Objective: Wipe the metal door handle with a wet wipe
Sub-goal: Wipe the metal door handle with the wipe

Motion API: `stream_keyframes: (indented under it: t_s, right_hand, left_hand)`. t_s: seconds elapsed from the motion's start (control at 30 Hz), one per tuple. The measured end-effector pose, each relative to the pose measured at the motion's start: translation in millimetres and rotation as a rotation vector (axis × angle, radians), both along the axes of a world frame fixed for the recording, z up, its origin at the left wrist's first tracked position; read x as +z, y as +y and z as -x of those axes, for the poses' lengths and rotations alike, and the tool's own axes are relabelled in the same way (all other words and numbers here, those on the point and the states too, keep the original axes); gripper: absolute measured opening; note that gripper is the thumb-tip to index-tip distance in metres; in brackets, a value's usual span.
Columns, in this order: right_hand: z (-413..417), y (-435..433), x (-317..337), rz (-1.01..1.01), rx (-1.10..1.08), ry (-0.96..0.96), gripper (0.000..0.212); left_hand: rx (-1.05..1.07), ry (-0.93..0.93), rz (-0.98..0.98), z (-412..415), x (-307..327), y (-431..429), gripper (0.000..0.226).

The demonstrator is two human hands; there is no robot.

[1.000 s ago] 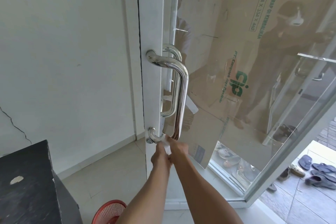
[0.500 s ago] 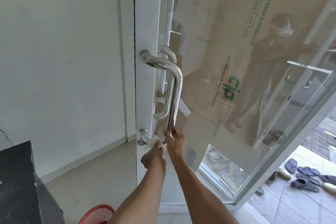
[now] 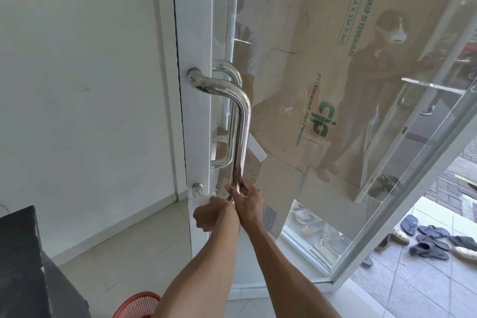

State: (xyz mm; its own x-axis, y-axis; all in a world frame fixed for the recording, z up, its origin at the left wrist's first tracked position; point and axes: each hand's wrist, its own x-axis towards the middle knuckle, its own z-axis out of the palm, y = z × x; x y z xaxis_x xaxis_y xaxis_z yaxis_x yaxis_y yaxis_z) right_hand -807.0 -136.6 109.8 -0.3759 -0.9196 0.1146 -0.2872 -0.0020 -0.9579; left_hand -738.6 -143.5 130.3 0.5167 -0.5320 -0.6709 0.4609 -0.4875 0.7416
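At the white-framed glass door [image 3: 198, 33], my right hand [image 3: 247, 201] grips the metal door handle [image 3: 242, 121] low down while my left hand [image 3: 210, 217] pinches the wet wipe [image 3: 215, 199] at its bottom bend; I judge the upright bar comes next.

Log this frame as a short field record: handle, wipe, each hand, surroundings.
handle: polished metal door handle, upright, on the white door frame
wipe: white wet wipe, small part visible by the handle's lower end
left hand: closed, at the wipe
right hand: fingers around the handle's lower bar
glass: door pane, cardboard behind
floor: red basket, bottom edge
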Motion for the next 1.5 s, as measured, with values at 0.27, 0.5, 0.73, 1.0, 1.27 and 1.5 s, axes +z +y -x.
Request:
stream_keyframes:
  t_s: [0.27, 0.5, 0.73, 1.0, 1.27, 1.5]
  right_hand:
    - [-1, 4, 2, 0.047, -0.011, -0.017, 0.015]
    - [3, 5, 0, 0.056, -0.006, 0.063, 0.033]
    - [1, 10, 1, 0.035, -0.026, 0.047, 0.017]
    - [6, 20, 3, 0.029, 0.001, 0.097, 0.026]
    - [9, 29, 1, 0.026, 0.030, 0.081, 0.024]
    - [10, 34, 3, -0.002, 0.058, 0.051, 0.024]
  left_hand:
    - [-0.307, -0.618, 0.079, -50, 3, -23, 0.034]
    - [-0.738, -1.212, 0.140, -51, -9, -22, 0.020]
    - [-0.893, -1.434, 0.285, -55, -28, 0, 0.029]
    - [-0.503, -1.012, 0.167, -48, -17, -9, 0.023]
    - [-0.169, -0.356, 0.081, -56, -31, -12, 0.048]
    - [-0.119, 0.579, 0.269, -62, -41, -7, 0.025]
